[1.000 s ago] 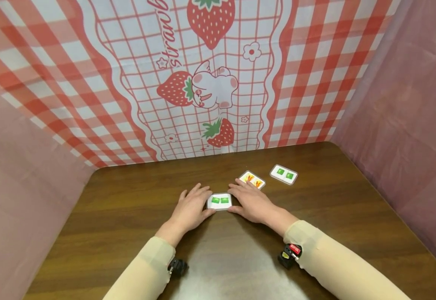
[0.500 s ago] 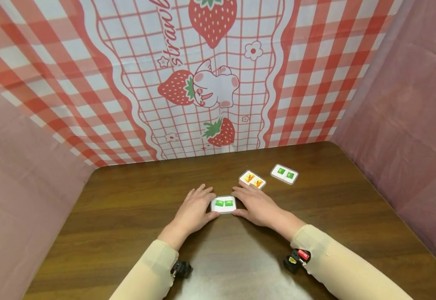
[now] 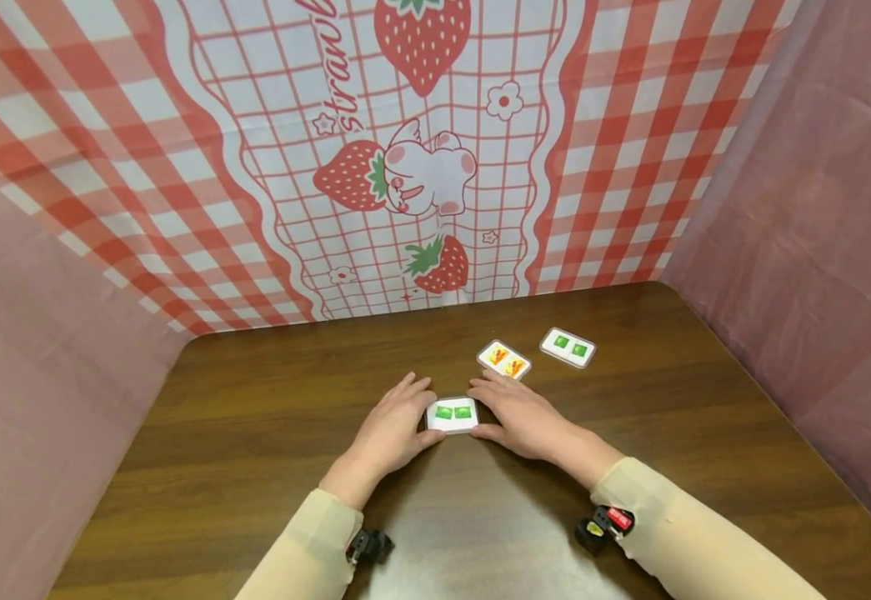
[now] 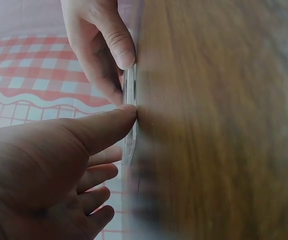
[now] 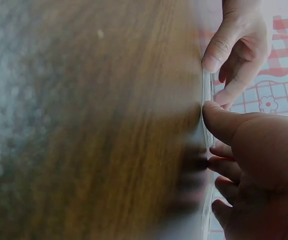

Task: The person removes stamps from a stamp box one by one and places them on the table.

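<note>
Between both hands lies a small stack of laminated cards [image 3: 452, 422], its white top card printed with two green squares. My left hand [image 3: 393, 425] holds the stack's left end, thumb at the near corner and fingers at the far one. At the opposite end my right hand [image 3: 523, 417] grips in the same way. From the side, the left wrist view shows the thin layered edges of the cards [image 4: 130, 85] low over the wood. The right wrist view shows clear card edges [image 5: 207, 87] between the two thumbs. How many cards there are cannot be told.
Just beyond my right fingertips lies a card with two orange-yellow pictures [image 3: 504, 359]. Farther right is another card with two green squares [image 3: 568, 347]. The brown wooden table [image 3: 255, 433] meets a red checked strawberry cloth [image 3: 615, 167] at its back edge.
Both hands have slid the card stack a little toward me and to the right, keeping hold of its ends. My right fingers now cover less of the orange-yellow card.
</note>
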The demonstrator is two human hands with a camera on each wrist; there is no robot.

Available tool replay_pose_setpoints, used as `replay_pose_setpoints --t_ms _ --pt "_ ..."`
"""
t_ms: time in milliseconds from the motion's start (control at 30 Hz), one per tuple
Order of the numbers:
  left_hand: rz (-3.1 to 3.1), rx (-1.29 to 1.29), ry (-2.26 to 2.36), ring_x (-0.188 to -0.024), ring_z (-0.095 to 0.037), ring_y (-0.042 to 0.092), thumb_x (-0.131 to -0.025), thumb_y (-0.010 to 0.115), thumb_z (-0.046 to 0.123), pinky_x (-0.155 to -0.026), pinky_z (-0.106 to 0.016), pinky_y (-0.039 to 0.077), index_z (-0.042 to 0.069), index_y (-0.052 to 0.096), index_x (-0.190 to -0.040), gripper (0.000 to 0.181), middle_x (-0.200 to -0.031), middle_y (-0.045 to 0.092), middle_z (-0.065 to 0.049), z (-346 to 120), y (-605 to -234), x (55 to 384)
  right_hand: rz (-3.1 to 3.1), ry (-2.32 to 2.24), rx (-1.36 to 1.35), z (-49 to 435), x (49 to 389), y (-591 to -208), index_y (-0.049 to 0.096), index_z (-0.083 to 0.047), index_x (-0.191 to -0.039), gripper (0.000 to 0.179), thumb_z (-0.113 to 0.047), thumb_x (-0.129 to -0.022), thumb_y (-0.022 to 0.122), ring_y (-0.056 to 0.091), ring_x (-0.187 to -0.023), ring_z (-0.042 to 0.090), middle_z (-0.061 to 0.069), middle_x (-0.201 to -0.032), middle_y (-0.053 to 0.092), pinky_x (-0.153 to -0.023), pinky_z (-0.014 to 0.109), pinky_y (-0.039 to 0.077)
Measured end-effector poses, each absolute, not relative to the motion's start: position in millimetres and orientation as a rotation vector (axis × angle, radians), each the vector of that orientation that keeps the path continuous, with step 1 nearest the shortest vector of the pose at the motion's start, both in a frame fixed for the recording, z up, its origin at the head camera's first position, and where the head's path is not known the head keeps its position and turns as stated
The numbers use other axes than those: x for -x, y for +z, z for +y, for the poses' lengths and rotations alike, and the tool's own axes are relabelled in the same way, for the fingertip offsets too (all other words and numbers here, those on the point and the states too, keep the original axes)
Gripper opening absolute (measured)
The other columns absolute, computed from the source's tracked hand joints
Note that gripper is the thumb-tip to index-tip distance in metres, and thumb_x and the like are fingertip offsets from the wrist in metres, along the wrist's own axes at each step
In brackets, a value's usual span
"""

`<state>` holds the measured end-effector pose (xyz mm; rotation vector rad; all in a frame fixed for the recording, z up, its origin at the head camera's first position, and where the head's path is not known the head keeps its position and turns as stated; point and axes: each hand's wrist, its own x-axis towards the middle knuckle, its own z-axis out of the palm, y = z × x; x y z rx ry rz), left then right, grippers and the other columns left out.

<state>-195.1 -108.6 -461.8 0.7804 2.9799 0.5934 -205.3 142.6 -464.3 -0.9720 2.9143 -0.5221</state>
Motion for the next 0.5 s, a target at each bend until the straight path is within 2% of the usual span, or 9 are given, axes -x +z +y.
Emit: replay_pose_setpoints --t_ms 233,500 --pt "2.971 -0.784 0.613 -0.16 -0.041 0.038 -0.099 0.087 0.032 -0.128 -0.058 0.033 0.002 0.069 -0.144 0.058 -0.164 0.053 -0.02 -106.2 -463.2 193.4 2.891 -0.548 0.941 147.2 204.8 -466.1 0.064 -0.001 -0.15 0.057 -0.032 -0.104 0.08 0.049 -0.152 0.04 0.021 -0.163 0.054 -0.118 0.059 0.046" --pt "2.996 -0.823 0.624 -0.151 -0.041 0.05 -0.097 0.089 0.031 -0.124 -0.055 0.04 0.001 0.071 -0.138 0.054 -0.153 0.062 -0.018 -103.8 -464.6 191.7 2.877 -0.618 0.929 151.6 204.9 -466.4 0.064 0.0 -0.149 0.06 -0.033 -0.102 0.083 0.051 -0.15 0.04 0.021 -0.161 0.056 -0.115 0.06 0.047"
